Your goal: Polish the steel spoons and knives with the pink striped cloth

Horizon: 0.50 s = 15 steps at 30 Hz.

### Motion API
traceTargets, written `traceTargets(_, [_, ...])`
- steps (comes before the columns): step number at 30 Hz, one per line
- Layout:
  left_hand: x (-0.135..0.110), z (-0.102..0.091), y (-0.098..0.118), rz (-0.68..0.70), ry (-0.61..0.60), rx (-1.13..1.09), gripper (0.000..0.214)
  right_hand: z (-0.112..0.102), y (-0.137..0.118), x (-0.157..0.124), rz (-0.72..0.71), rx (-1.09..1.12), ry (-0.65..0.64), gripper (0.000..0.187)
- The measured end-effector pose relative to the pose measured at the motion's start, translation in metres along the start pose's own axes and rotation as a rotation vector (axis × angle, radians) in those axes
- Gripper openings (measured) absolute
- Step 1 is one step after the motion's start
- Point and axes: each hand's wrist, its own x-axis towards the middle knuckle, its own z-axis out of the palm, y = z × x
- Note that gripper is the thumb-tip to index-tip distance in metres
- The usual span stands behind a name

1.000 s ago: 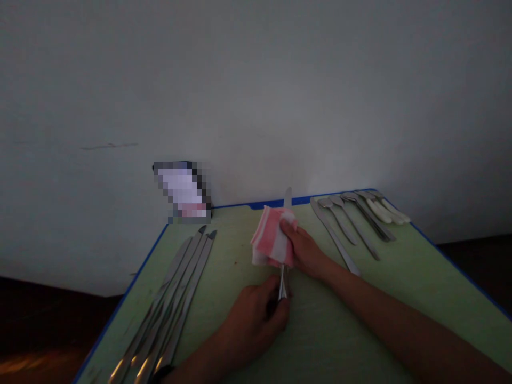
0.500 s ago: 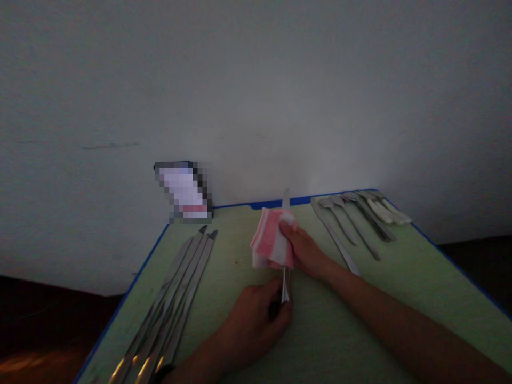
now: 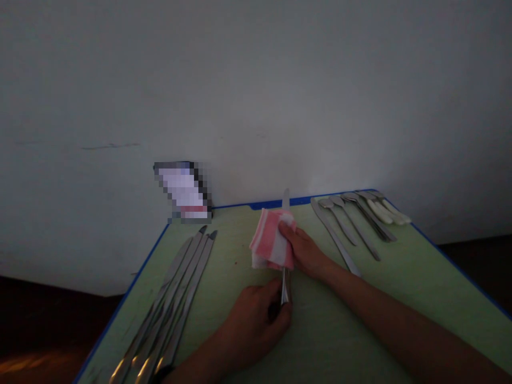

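My left hand is closed round the handle of a table knife, whose blade points away from me. A pink-and-white striped cloth is wrapped about the middle of the knife. With the thumb on top, my right hand pinches the cloth against the blade. Only the blade's rounded tip shows beyond the cloth. The lower end of the handle is hidden in my left hand.
Several table knives lie side by side at the table's left. Spoons, another knife and white-handled cutlery lie at the right. A blurred phone-like device leans on the wall behind the blue-edged green table.
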Motion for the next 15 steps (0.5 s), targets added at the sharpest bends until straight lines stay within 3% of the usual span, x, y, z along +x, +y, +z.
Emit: traceTargets(15, [0.0010, 0.0006, -0.0010, 0.007, 0.003, 0.024, 0.008, 0.0008, -0.0033, -0.0017, 0.022, 0.057, -0.018, 0.038])
